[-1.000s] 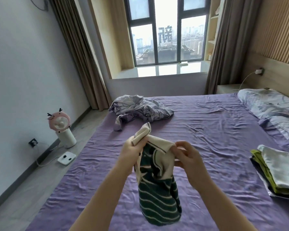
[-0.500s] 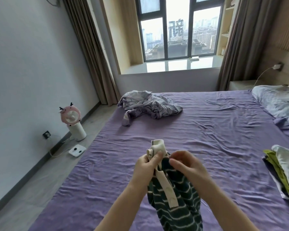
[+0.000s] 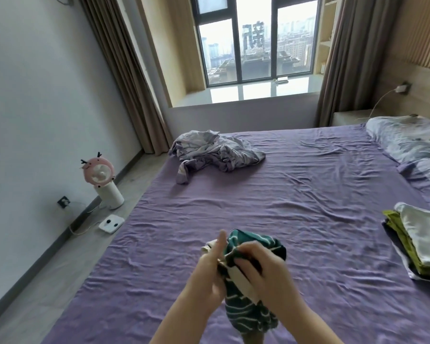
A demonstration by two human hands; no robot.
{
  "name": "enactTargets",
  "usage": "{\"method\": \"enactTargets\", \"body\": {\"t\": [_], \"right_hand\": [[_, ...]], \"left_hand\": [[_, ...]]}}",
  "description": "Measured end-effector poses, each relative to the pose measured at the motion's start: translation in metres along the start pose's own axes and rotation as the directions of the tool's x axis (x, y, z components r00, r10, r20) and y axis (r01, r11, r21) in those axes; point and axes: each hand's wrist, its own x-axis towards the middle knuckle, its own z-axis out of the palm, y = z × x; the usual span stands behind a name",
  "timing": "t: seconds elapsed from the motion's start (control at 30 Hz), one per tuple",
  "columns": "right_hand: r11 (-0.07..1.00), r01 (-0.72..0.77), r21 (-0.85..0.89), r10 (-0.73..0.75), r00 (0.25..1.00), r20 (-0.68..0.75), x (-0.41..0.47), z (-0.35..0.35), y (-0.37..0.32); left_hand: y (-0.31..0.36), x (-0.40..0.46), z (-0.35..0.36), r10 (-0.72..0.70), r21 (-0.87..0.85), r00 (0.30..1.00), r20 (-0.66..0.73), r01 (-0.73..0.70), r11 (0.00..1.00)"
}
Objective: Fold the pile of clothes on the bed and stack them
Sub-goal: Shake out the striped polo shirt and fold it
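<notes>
Two hands met at the top of a dark green striped garment [image 3: 246, 311] with cream trim, held bunched in the air above the near edge of the purple bed [image 3: 296, 194]. The right hand [image 3: 263, 266] curled its fingers round the gathered top; the left hand [image 3: 209, 269] pinched the cream edge, thumb raised. The garment's length hung straight down between the forearms, neither hand nearer it than the other. A folded stack [image 3: 417, 244] lay well apart to the right, and a rumpled lilac heap [image 3: 214, 152] sat far ahead, toward the window. Spreading the garment flat looked like the likely next step.
</notes>
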Motion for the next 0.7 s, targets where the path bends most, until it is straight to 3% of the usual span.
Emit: {"method": "enactTargets", "body": {"t": [0.1, 0.2, 0.27, 0.33, 0.4, 0.53, 0.6, 0.63, 0.7], "right_hand": [[0.993, 0.121, -0.013, -0.121, 0.993, 0.010, -0.021, 0.006, 0.002], [0.971, -0.132, 0.197, 0.150, 0.986, -0.080, -0.034, 0.002, 0.005], [0.877, -0.349, 0.330, 0.392, 0.917, -0.071, -0.032, -0.001, 0.007], [0.725, -0.495, 0.479, 0.552, 0.834, 0.027, -0.024, -0.003, 0.009], [0.607, -0.520, 0.601, 0.612, 0.788, 0.063, -0.014, -0.004, 0.010], [0.625, -0.442, 0.644, 0.584, 0.811, -0.010, 0.010, -0.029, 0.011], [0.644, -0.476, 0.599, 0.558, 0.828, 0.059, 0.022, -0.051, 0.012], [0.704, -0.523, 0.481, 0.545, 0.832, 0.108, 0.027, -0.059, 0.011], [0.849, -0.526, 0.054, 0.513, 0.844, 0.158, 0.037, -0.069, 0.013]], "left_hand": [[-0.006, 0.002, -0.002, 0.104, 0.018, 0.993, -0.059, -0.103, 0.994], [-0.009, 0.004, -0.007, 0.167, -0.052, 0.975, -0.143, -0.176, 0.983], [-0.011, 0.005, -0.009, 0.150, -0.084, 0.980, -0.131, -0.162, 0.983], [-0.014, 0.005, -0.008, 0.154, -0.070, 0.984, -0.088, -0.160, 0.985], [-0.019, 0.004, -0.006, 0.201, -0.009, 0.979, -0.043, -0.202, 0.979], [-0.022, -0.001, -0.016, 0.355, 0.249, 0.934, -0.047, -0.334, 0.909], [-0.016, -0.005, -0.028, 0.399, 0.238, 0.915, -0.065, -0.374, 0.896], [-0.011, -0.007, -0.035, 0.411, 0.231, 0.909, -0.068, -0.386, 0.893], [0.001, -0.010, -0.050, 0.412, 0.258, 0.910, -0.049, -0.387, 0.885]]}}
